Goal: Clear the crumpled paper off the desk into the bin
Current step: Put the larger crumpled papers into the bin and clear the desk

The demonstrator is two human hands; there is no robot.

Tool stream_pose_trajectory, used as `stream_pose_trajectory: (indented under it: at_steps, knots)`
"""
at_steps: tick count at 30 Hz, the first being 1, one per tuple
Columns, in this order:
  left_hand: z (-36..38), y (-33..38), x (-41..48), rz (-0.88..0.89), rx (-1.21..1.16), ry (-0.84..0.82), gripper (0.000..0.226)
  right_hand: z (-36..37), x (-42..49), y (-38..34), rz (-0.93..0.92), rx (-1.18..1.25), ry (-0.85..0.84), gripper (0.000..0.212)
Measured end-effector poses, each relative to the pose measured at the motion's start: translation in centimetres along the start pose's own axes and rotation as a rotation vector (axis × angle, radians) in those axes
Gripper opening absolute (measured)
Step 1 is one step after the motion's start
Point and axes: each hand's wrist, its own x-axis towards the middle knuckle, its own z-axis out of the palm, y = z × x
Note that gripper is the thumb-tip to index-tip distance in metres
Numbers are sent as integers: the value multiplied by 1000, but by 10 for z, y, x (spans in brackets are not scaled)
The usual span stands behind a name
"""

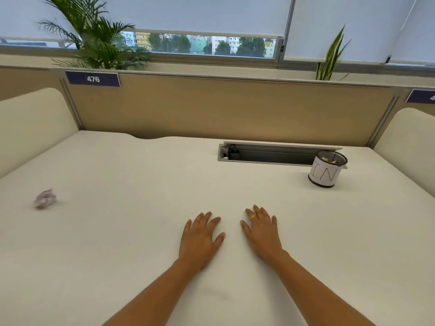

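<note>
Both my palms lie flat on the desk point(117, 231), fingers spread and holding nothing: left hand point(200, 241) and right hand point(262, 234) side by side near the front edge. Bare surface stretches wide on either side of them. One crumpled paper point(45, 199) sits far off to my left, blurred, near that side's edge. At the back right, just beside the cable slot point(270, 155), the mesh bin point(326, 169) stands upright with paper scraps inside.

bare desk point(141, 231), bin point(326, 171) far right
</note>
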Motion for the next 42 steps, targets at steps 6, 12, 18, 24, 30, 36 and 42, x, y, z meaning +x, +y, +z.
stream_pose_trajectory:
  at_steps: [6,12,18,24,30,36,42]
  knots:
    - [-43,-81,-25,-178,5,27,50,25,-18,-54,-65,-39,-32,53]
    - [-101,-188,-33,-384,120,91,49,34,-29,-73,-62,-71,-2,51]
    - [-153,-278,-27,-512,228,144,57,33,-33,-75,-39,-60,19,50]
    - [-182,-331,-4,-593,95,135,66,36,-37,-75,-5,-56,22,50]
    - [-181,-355,20,-537,-110,-25,56,35,-36,-79,11,-69,21,50]
    - [-159,-336,21,-434,-17,182,30,34,-34,-81,4,-48,9,49]
    - [-133,-245,25,-258,-359,249,34,32,-38,-81,-8,19,30,46]
